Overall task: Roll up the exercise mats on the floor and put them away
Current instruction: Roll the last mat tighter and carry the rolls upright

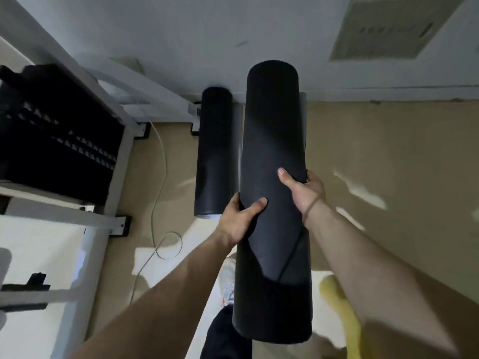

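A rolled black foam exercise mat (272, 141) is held upright off the tan floor (388, 151), gripped by both hands: left hand (239, 224) curled round its left side, right hand (303, 190) round its right edge. A second rolled black mat (213, 151) is stood against the white wall (181, 35), beside a white metal rack (108, 104).

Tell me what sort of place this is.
Probably a home gym or workout room: a rolled black mat gripped by the left hand and right hand, a second rolled mat by the wall, and a white metal frame with what looks like a black weight stack.
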A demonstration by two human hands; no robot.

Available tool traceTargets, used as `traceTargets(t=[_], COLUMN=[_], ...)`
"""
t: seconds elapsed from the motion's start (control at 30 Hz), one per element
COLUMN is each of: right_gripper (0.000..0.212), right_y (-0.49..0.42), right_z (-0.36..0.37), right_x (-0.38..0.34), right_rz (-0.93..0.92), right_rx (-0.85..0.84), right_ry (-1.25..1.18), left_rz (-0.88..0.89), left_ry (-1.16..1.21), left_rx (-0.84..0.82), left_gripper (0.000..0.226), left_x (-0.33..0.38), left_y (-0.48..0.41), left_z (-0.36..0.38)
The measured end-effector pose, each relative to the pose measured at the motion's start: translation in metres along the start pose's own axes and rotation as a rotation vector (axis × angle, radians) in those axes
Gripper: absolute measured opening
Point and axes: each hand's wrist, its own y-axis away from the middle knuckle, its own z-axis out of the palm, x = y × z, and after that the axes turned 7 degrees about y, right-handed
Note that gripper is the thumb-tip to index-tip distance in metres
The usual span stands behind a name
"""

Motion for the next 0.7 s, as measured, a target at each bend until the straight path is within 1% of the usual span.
traceTargets(t=[0.13, 0.23, 0.33, 0.37, 0.43, 0.5, 0.57, 0.63, 0.7], right_gripper=[0.039, 0.036, 0.033, 0.033, 0.035, 0.040, 0.046, 0.054, 0.064], right_y=[-0.104, -0.179, -0.246, -0.266, -0.303, -0.337, -0.364, -0.380, -0.389], right_z=[0.044, 0.071, 0.098, 0.105, 0.119, 0.135, 0.147, 0.154, 0.155], right_x=[-0.012, -0.004, 0.014, 0.022, 0.040, 0.053, 0.070, 0.088, 0.109], right_rz=[0.027, 0.037, 0.046, 0.048, 0.049, 0.039, 0.037, 0.031, 0.024], right_rx=[-0.012, -0.024, -0.045, -0.053, -0.059, -0.078, -0.087, -0.095, -0.081], right_ry=[0.029, 0.045, 0.036, 0.027, 0.017, 0.018, 0.027, 0.053, 0.076], left_rz=[-0.006, -0.040, -0.062, -0.061, -0.052, -0.039, -0.059, -0.092, -0.110], left_ry=[-0.004, 0.025, 0.015, -0.005, -0.054, -0.119, -0.186, -0.295, -0.398], left_rx=[-0.017, -0.008, 0.038, 0.047, 0.054, 0.085, 0.145, 0.177, 0.188], left_gripper=[0.059, 0.076, 0.075, 0.081, 0.101, 0.121, 0.132, 0.136, 0.132], left_x=[0.014, 0.011, 0.000, -0.005, -0.014, -0.024, -0.033, -0.042, -0.049], left_y=[-0.113, -0.192, -0.260, -0.279, -0.311, -0.342, -0.369, -0.385, -0.389], left_z=[-0.022, -0.032, -0.040, -0.041, -0.041, -0.044, -0.049, -0.052, -0.049])
